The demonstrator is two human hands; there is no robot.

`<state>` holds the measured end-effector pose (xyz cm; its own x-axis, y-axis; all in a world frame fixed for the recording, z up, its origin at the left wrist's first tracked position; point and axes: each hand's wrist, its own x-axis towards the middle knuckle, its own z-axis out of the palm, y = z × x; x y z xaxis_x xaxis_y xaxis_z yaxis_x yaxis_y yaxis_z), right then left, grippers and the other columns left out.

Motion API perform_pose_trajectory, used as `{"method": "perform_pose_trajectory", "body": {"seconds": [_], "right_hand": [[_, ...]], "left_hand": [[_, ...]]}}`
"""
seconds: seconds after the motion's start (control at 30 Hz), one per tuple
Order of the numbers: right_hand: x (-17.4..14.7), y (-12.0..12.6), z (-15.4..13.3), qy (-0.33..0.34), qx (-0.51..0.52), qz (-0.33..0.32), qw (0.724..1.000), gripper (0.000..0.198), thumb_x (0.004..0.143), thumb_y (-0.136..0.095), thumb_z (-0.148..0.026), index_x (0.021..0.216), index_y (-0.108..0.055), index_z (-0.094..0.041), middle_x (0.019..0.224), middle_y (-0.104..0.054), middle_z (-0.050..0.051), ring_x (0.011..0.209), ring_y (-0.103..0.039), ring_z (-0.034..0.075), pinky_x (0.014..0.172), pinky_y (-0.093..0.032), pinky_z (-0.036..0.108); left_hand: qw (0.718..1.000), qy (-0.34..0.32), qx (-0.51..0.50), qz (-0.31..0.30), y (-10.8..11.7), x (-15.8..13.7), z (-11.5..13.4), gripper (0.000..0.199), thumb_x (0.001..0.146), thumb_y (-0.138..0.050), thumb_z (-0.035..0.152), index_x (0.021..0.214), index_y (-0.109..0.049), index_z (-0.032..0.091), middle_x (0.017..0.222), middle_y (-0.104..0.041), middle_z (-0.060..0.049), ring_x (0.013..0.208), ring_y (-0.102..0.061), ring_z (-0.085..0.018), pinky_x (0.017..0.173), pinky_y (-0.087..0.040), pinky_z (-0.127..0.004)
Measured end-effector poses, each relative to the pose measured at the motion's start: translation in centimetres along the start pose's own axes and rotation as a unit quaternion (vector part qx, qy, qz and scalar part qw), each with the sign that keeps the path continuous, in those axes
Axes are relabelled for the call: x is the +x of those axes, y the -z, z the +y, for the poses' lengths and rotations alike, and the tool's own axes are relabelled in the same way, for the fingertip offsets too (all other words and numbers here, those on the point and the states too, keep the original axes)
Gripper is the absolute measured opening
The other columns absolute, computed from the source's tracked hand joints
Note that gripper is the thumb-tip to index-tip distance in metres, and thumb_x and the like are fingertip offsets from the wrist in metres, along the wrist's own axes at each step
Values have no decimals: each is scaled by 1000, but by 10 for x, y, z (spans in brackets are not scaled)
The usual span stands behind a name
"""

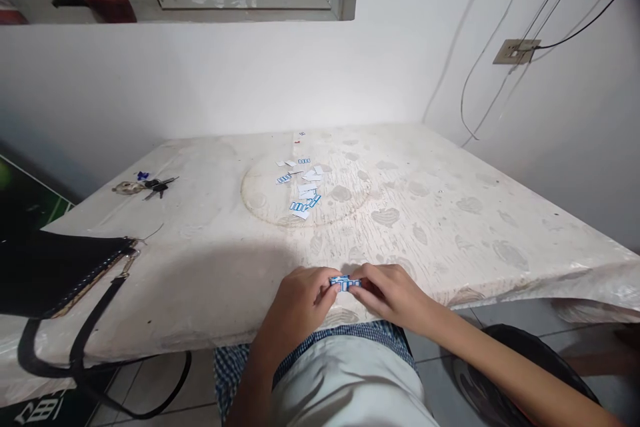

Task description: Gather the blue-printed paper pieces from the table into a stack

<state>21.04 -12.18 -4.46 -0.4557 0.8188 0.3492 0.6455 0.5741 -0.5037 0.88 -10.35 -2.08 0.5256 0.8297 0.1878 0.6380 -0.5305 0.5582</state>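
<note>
Pinching a small blue-and-white piece (pixel 346 283) at each end, with thumb and fingers of the left hand (pixel 303 293) on one side and of the right hand (pixel 393 290) on the other. Holding it between the two sets of fingertips, near the front edge of the cloth-covered table (pixel 450 257); cannot tell whether touching the cloth.

Facing, farther out and well apart from the hands, scattered white and blue-printed paper pieces (pixel 284 179), mostly within a faint ring mark (pixel 241 188). To the left, near a bunch of keys (pixel 159 187), bordered by a black bag (pixel 70 270) with a dangling strap (pixel 95 317). Cannot see inside the bag.
</note>
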Motion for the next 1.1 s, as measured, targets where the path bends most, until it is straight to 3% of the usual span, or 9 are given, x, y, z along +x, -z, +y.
{"method": "perform_pose_trajectory", "body": {"seconds": [0.27, 0.47, 0.57, 0.67, 0.83, 1.1], "right_hand": [[4, 6, -6, -51, 67, -13, 996, 29, 88, -46, -29, 115, -48, -19, 60, -51, -5, 51, -47, 10, 52, -34, 22], [5, 3, -5, -24, 42, -6, 999, 18, 88, -44, -22, 98, -59, -19, 69, -60, -1, 56, -50, 9, 56, -35, 22], [6, 2, -4, -26, 30, -14, 999, 18, 88, -44, -23, 99, -58, -19, 65, -58, -2, 55, -50, 10, 56, -34, 22], [6, 1, -4, -14, 9, -18, 1000, 20, 90, -42, -22, 102, -57, -20, 76, -63, 0, 61, -54, 11, 59, -35, 23], [6, -2, -4, -7, -8, -15, 1000, 21, 90, -40, -23, 105, -56, -21, 86, -65, 1, 68, -58, 13, 62, -37, 24], [7, -2, -4, -11, -13, -18, 1000, 21, 91, -40, -23, 105, -56, -21, 90, -67, 2, 71, -61, 14, 64, -39, 24]], "left_hand": [[1000, -5, -10, -4, 0, 0, 0, 17, 87, -48, 21, 97, -60, 25, 76, -63, 3, 72, -54, -13, 70, -38, -25], [1000, -4, -12, 1, 1, -1, 3, 14, 87, -47, 22, 92, -60, 23, 73, -62, 2, 69, -54, -13, 67, -37, -25], [1000, -10, -29, 4, 2, -2, 5, 22, 92, -39, 24, 91, -60, 23, 79, -64, 1, 75, -55, -14, 70, -38, -25], [999, -4, -45, 9, 2, -1, 5, 30, 94, -31, 26, 86, -60, 22, 79, -64, 1, 75, -55, -14, 69, -38, -25], [999, 20, -43, -1, 3, 1, 3, 28, 93, -34, 28, 78, -57, 21, 74, -63, 2, 69, -54, -13, 64, -37, -24], [999, 15, -52, -6, 5, 2, 5, 29, 93, -33, 32, 82, -59, 21, 71, -61, 2, 66, -53, -13, 64, -37, -24]]}}
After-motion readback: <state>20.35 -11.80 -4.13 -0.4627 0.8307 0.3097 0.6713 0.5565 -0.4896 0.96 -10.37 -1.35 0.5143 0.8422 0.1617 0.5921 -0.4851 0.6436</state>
